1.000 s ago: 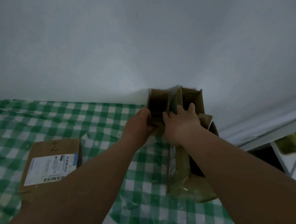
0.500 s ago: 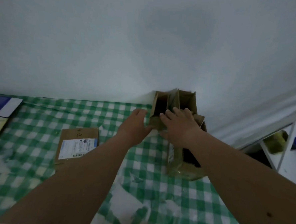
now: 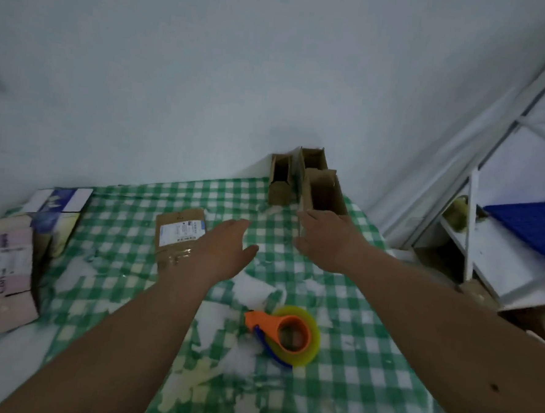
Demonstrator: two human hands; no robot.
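Observation:
Three open-topped brown cardboard boxes (image 3: pixel 321 190) stand upright in the table's far right corner, against the white wall. My right hand (image 3: pixel 326 238) reaches toward the nearest one, and its straight fingers touch the near side low down. My left hand (image 3: pixel 227 251) hovers flat and open above the green checked tablecloth (image 3: pixel 366 371), holding nothing. Just left of that hand lies a flat cardboard parcel (image 3: pixel 180 232) with a white shipping label. An orange tape dispenser (image 3: pixel 285 333) with a yellow roll lies on the cloth between my forearms.
A pink box (image 3: pixel 2 272) and a blue-and-white box (image 3: pixel 57 212) stand at the table's left edge. Torn white scraps litter the cloth. A white metal shelf (image 3: pixel 471 225) with a blue item stands to the right, past the table edge.
Both hands have let go of the upright boxes and drawn back toward me. My view has pulled back and down, bringing the tape dispenser and the left boxes into sight.

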